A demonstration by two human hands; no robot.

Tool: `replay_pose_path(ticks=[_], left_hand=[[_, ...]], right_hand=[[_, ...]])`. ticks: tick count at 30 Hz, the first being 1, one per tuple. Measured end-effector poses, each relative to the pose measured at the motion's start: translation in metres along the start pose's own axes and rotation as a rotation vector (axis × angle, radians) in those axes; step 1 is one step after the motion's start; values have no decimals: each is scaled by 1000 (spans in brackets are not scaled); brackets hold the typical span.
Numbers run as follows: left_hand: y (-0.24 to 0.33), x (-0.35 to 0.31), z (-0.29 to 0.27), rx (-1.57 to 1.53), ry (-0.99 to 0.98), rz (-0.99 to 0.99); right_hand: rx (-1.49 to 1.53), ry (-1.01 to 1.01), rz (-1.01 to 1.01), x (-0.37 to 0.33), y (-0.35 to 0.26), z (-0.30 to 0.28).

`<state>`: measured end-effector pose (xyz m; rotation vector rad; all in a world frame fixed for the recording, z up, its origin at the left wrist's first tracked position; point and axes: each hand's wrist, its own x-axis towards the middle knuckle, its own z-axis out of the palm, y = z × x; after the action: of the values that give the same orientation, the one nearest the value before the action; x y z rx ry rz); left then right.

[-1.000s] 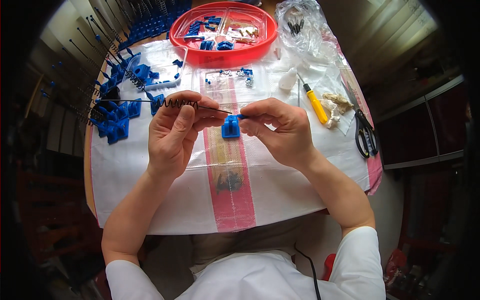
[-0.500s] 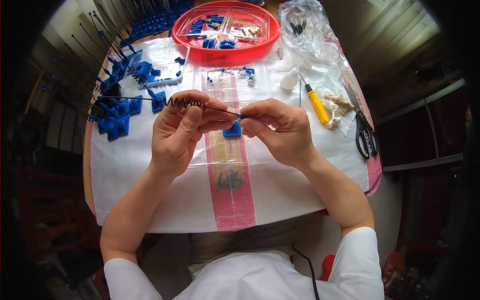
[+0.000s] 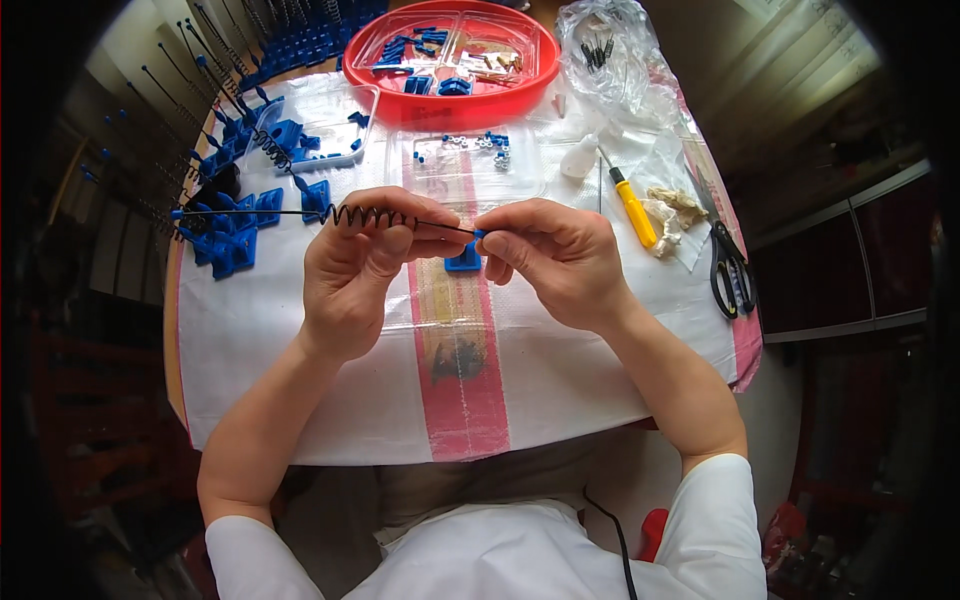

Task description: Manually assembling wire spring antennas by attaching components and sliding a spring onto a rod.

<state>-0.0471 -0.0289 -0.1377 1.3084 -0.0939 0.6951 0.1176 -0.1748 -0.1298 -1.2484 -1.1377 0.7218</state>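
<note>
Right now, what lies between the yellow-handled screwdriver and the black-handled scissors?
In the head view, a crumpled pale wad on clear plastic lies between the screwdriver and scissors.

Left head-worn fisheye: looks down, near, at fingers (image 3: 532, 212), table (image 3: 575, 375).

Within the basin (image 3: 455, 118) you have a tray (image 3: 451, 60). Left of the basin sits an open box (image 3: 367, 130); right, a plastic bag (image 3: 625, 85). Before the basin, toward you, come a shallow tray (image 3: 458, 184), then a block (image 3: 463, 262). Right of the basin and nearer you lie a screwdriver (image 3: 635, 216) and, farther right, scissors (image 3: 735, 275).
</note>
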Motion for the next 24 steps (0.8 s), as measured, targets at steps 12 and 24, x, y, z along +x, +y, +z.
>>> replay_pose_path(ticks=[12,24], left_hand=[[-4,-3,-2,-3,-50,-55],[18,6,-2,94,31,-88]], right_hand=[[-139,64,-278,1,11,8],[-195,83,-326,2,8,9]])
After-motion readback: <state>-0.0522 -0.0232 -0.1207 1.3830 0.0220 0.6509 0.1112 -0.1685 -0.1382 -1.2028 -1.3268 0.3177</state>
